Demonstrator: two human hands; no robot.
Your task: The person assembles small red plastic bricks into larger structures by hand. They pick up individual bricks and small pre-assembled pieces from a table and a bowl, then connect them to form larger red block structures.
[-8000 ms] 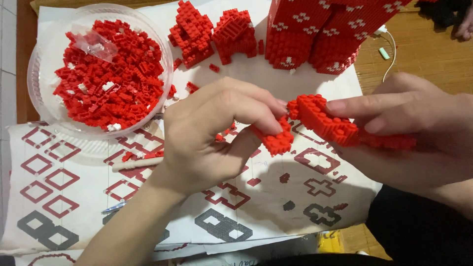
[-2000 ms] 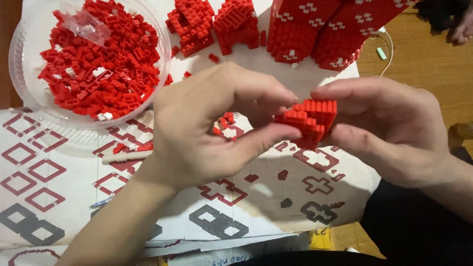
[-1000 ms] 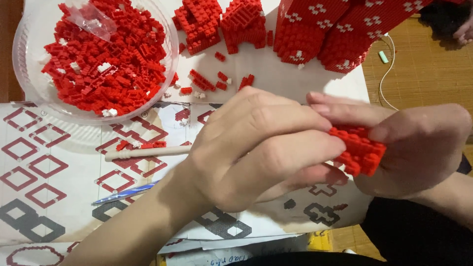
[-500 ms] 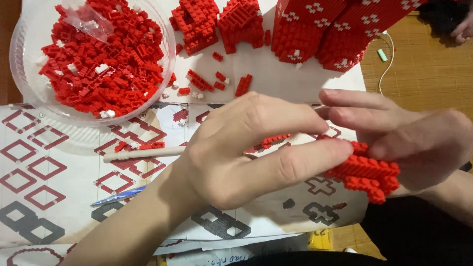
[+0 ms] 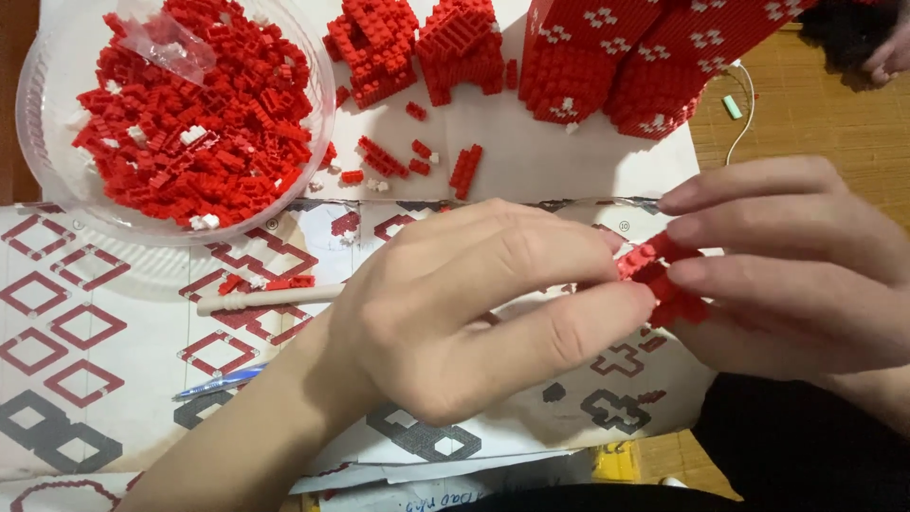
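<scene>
Both hands meet over a printed instruction sheet (image 5: pixel 85 332). My right hand (image 5: pixel 806 265) grips a small red micro-brick assembly (image 5: pixel 664 280), of which only a part shows between the fingers. My left hand (image 5: pixel 474 303) closes on the same assembly from the left, thumb and forefinger pinching its near end. A clear round bowl (image 5: pixel 38 76) at the top left holds a heap of loose red and a few white bricks (image 5: pixel 199 114).
Red brick sections with white patterns (image 5: pixel 626 57) and two smaller red builds (image 5: pixel 417 43) stand at the top. Loose red pieces (image 5: pixel 417 161) lie on white paper. A white stick (image 5: pixel 265 299) and a blue pen (image 5: pixel 218 382) lie left of my left hand. Another person's hand (image 5: pixel 886 57) is at the top right.
The red assembly has turned in my hands over the past seconds. It now sits mostly hidden between the fingers, and my right fingers lie flatter over it than half a second ago.
</scene>
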